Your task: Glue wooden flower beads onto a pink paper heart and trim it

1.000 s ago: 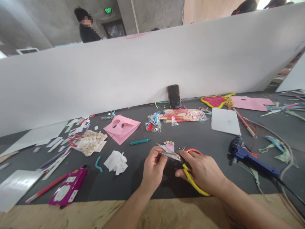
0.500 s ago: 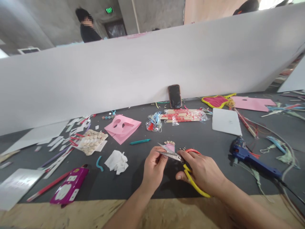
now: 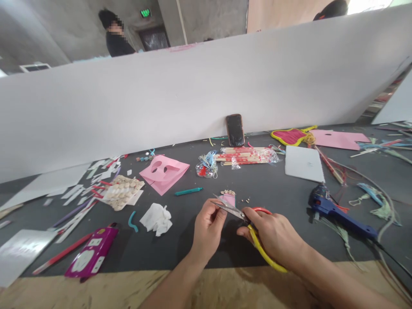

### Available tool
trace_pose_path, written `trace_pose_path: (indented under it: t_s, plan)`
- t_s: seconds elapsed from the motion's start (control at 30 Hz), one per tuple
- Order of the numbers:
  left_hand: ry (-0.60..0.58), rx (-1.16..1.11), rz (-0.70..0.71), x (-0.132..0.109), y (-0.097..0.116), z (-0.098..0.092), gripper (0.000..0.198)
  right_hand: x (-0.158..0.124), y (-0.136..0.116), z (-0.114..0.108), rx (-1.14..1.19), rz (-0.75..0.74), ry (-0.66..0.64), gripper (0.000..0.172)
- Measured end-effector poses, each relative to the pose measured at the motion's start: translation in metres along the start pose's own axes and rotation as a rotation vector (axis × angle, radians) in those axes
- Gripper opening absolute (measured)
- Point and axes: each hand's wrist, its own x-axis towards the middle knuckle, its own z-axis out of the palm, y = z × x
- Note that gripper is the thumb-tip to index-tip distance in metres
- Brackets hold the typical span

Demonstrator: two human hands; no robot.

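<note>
In front of me is a dark tabletop (image 3: 144,253), with a tall white board (image 3: 193,107) along its far side and a wooden ledge (image 3: 96,292) along my side. A phone (image 3: 234,130) leans against the board. Off to my left lies a pink mask cutout (image 3: 164,171), and a blue glue gun (image 3: 334,212) sits to my right.

Both my forearms come in from the ledge, and my hands meet near the middle of the table, close together. The scissors (image 3: 233,211) lie slantwise between them, their long axis running from my lower right up to my upper left, with the handles toward me and the tips pointing away.

My right hand (image 3: 273,240) is nearer the handles. It wraps around the yellow handle, with the red loop showing beyond my knuckles, and its fingers (image 3: 252,216) are closed firmly. My left hand (image 3: 208,227) is nearer the tips, and its fingers (image 3: 217,214) pinch the metal blades, which look nearly closed. I can't tell whether anything thin is caught there. A small scrap of pink paper (image 3: 229,199) lies just beyond the tips, with tiny pale beads (image 3: 228,192) beside it.
</note>
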Motion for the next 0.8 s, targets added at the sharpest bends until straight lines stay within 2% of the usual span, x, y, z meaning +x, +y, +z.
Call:
trace_pose_path:
  t_s: [0.17, 0.33, 0.4, 0.8]
  plan:
    - [0.022, -0.029, 0.011, 0.0007, 0.0008, -0.0002, 0.021, 0.0026, 0.0022, -0.0029, 0.03, -0.004, 0.023, 0.039]
    - [0.03, -0.052, 0.042, 0.002, -0.0011, -0.0012, 0.02, 0.0061, 0.0044, -0.0055, 0.061, -0.009, 0.023, 0.061]
    - [0.031, -0.07, 0.05, 0.0021, -0.0024, -0.0009, 0.019, 0.0067, 0.0048, -0.0063, 0.056, -0.01, 0.016, 0.065]
    - [-0.026, -0.024, 0.065, 0.003, -0.0055, -0.0014, 0.023, 0.0043, 0.0035, -0.0031, 0.105, -0.011, -0.061, 0.054]
